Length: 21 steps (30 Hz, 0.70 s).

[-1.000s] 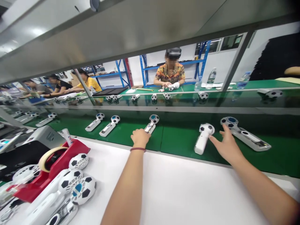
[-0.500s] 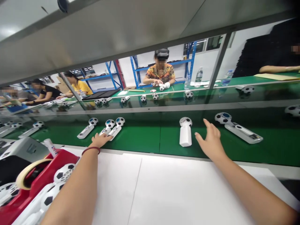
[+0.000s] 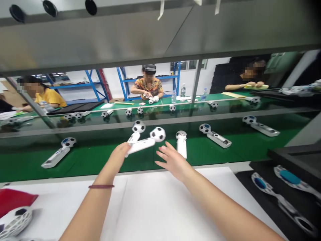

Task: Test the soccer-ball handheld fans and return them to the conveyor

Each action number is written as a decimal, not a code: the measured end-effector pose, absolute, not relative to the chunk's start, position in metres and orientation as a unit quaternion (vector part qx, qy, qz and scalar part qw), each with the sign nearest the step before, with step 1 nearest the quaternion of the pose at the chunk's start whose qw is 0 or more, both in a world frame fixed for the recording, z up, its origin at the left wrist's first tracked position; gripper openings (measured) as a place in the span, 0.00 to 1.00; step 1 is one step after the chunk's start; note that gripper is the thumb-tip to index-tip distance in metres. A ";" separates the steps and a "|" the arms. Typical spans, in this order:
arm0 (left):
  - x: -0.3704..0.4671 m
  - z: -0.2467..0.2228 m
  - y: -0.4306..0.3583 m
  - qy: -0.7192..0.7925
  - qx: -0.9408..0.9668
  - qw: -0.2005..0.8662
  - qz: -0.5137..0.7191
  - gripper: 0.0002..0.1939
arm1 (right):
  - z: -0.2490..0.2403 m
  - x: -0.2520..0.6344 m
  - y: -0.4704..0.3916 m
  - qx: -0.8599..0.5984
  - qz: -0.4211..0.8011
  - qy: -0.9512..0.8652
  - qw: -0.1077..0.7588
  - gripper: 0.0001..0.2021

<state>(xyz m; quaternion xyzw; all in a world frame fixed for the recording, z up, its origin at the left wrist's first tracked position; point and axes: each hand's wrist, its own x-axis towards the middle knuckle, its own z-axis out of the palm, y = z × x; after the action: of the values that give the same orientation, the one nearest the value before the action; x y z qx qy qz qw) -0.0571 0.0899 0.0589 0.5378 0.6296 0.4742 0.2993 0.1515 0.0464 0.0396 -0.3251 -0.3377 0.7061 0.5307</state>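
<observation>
Along the desk's (image 3: 150,204) left edge, a red piece (image 3: 15,201) behind a fan head (image 3: 16,221). Near the belt's (image 3: 94,162) left end, a left fan (image 3: 56,156), ball to the far edge. Next, left hand (image 3: 117,160), fingers gripping a held fan (image 3: 142,145): over the belt's middle, long axis slanting right and slightly toward the far edge, ball rightmost. Just behind, overlapping, a second fan (image 3: 134,136); impossible to say whether gripped too. Then right hand (image 3: 176,161), fingers spread; crowding it, a white fan (image 3: 182,148), ball to the far edge. Farther right, a slanting fan (image 3: 219,140), another fan (image 3: 265,129). At the desk's right edge, a black mat (image 3: 247,180) under fan halves (image 3: 290,176).
</observation>
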 end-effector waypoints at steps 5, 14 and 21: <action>0.017 0.081 0.042 0.475 0.727 0.207 0.451 0.14 | 0.082 0.164 0.040 -0.212 0.696 -0.236 0.644 0.15; 0.030 0.086 0.035 0.339 0.651 0.404 0.545 0.27 | 0.101 0.197 0.036 -0.199 0.654 -0.370 0.629 0.18; 0.039 0.067 0.043 0.399 0.496 0.556 0.535 0.24 | 0.095 0.189 0.041 -0.246 0.611 -0.421 0.624 0.20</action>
<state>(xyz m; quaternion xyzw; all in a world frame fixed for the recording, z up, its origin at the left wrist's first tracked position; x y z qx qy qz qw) 0.0388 0.0426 0.0668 0.4956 0.3985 0.5350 0.5563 0.1889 0.0411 0.0946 -0.2464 -0.4206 0.6108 0.6239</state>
